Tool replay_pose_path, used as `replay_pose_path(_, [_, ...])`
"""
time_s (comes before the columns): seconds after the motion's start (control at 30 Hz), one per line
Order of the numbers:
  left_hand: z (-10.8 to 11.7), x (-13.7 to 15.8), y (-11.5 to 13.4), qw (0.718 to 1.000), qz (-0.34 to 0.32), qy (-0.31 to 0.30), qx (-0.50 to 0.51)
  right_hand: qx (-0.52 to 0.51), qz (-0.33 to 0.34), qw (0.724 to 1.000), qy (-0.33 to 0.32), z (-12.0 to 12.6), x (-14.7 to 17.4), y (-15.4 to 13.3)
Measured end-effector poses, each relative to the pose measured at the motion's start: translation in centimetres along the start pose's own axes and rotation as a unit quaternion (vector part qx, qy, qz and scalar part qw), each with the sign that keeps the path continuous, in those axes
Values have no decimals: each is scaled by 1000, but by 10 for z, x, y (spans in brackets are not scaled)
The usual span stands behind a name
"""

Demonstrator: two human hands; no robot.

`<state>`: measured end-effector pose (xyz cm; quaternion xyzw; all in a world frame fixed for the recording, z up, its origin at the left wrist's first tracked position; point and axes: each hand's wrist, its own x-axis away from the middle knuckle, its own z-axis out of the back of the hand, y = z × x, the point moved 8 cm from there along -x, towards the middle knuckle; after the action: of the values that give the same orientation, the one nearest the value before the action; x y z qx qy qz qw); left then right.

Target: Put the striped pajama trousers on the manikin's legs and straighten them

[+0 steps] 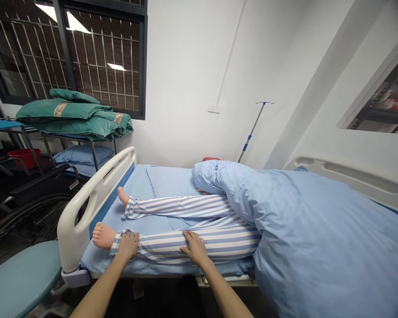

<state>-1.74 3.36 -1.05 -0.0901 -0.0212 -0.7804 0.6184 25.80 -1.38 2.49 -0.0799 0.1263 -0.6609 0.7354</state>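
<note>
A manikin in blue-and-white striped trousers (232,234) lies on a hospital bed, its smooth bare foot (103,236) near the footboard. The nearer leg is stretched out, with both my hands on it. My left hand (128,245) is closed over the lower shin just above the ankle. Farther up, around the knee, my right hand (195,248) rests on the trouser leg, fingers spread and thumb apart. The other foot (122,196) lies on the far side of the sheet. A light blue quilt (305,221), bunched to the right, hides the upper body.
The white footboard (82,212) rises at the left, with a wheelchair (23,212) and a teal stool seat (26,278) beyond it. Green folded bedding (76,115) lies on a rack below the window. An IV pole (252,131) stands behind the bed.
</note>
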Motion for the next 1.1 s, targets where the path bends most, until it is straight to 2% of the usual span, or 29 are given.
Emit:
replay_pose_path(0.27, [1, -6, -1, 1000, -17, 3, 12, -7, 16, 1000, -20, 3, -5, 1])
replay_pose_path(0.47, [8, -12, -2, 999, -23, 25, 5, -19, 23, 1000, -9, 4, -11, 3])
replay_pose_path(0.6, [7, -16, -3, 1000, -21, 17, 4, -38, 27, 999, -10, 3, -15, 6])
replay_pose_path(0.83, [7, -15, -2, 1000, -15, 20, 0, -54, 67, 996, -32, 13, -17, 12])
replay_pose_path(1.0, [7, -15, -2, 1000, -14, 13, 1, 16, 49, 998, 46, 30, -14, 32])
replay_pose_path(1.1, [6, -15, -2, 1000, -10, 13, 5, 42, 28, 995, 84, 26, -8, 43])
